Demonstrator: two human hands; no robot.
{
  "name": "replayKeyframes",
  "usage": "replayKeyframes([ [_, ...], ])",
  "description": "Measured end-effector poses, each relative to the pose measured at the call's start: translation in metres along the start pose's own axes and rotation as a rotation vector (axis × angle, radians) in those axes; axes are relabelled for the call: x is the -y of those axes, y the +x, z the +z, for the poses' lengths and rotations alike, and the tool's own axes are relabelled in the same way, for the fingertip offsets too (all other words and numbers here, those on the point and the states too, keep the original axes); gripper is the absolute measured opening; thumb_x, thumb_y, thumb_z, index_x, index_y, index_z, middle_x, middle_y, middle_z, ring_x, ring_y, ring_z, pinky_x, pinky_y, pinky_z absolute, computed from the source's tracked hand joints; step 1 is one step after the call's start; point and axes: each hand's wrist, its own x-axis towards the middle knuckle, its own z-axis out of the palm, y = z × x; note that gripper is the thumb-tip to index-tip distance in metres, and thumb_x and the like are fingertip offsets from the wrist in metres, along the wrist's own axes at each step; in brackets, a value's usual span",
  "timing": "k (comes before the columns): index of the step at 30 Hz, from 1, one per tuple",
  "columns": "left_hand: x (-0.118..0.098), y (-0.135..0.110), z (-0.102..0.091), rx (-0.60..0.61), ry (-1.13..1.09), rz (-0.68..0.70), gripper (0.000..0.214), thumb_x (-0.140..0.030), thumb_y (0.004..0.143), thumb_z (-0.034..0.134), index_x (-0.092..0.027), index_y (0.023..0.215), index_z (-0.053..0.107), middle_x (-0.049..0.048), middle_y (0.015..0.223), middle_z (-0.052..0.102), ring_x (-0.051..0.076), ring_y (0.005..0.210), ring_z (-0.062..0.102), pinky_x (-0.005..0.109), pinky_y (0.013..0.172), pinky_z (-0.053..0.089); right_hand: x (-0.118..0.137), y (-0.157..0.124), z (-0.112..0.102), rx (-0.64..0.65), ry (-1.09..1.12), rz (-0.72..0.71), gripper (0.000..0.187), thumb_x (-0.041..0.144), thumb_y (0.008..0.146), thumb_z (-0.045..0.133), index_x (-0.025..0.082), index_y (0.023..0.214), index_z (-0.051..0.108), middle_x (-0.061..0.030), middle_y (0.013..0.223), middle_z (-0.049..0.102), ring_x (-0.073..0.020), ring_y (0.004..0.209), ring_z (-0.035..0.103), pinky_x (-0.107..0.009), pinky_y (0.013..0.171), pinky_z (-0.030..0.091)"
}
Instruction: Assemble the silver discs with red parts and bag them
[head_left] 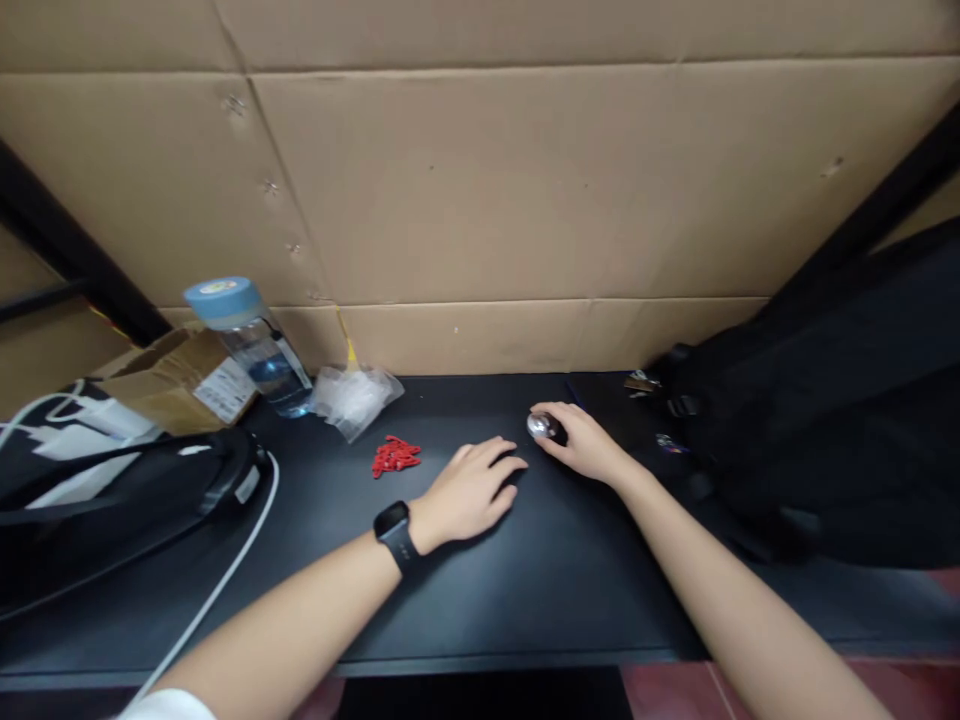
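My right hand (586,443) rests on the black table (525,590) with its fingers closed around a small shiny silver and black object (541,427). My left hand (471,492) lies palm down on the table just left of it, fingers slightly spread, holding nothing. A black smartwatch (396,535) sits on my left wrist. A small heap of red pieces (394,456) lies on the table a little left of my left hand.
A clear plastic bag (352,397), a water bottle with a blue cap (251,343) and a cardboard box (180,382) stand at the back left. A black case with white cables (127,495) fills the left. A black backpack (840,420) occupies the right. Cardboard sheets (487,180) form the back wall.
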Motion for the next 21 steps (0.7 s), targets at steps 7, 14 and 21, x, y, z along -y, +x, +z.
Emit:
replayKeyframes([
  [7,0.005,0.016,-0.004,0.006,-0.023,-0.031,0.03,-0.031,0.099,0.05,-0.028,0.126,0.062,0.0072,0.135,0.061,0.024,0.13,0.053,0.042,0.109,0.042,-0.002,-0.017,-0.011,0.018,-0.031,0.066,0.045,0.031,0.089,0.062,0.025,0.132,0.053,-0.0105,0.128,0.059,-0.0253,0.111,0.062,-0.039,0.093,0.053],
  [14,0.011,0.005,-0.012,-0.06,0.128,-0.2,0.037,-0.038,0.103,0.041,-0.026,0.131,0.062,0.0068,0.144,0.056,0.023,0.139,0.046,0.041,0.117,0.033,0.012,-0.017,-0.003,0.139,-0.192,0.065,0.05,0.051,0.099,0.045,0.023,0.139,0.053,-0.0149,0.149,0.048,-0.0341,0.133,0.048,-0.049,0.105,0.044],
  [21,0.014,-0.002,-0.004,0.066,0.182,-0.311,0.069,-0.066,0.099,0.035,-0.026,0.155,0.038,0.0075,0.165,0.03,0.031,0.154,0.021,0.054,0.123,0.022,0.032,-0.007,0.025,0.13,-0.316,0.156,0.064,0.058,0.102,0.031,0.018,0.151,0.044,-0.0141,0.163,0.034,-0.0352,0.15,0.026,-0.051,0.118,0.027],
])
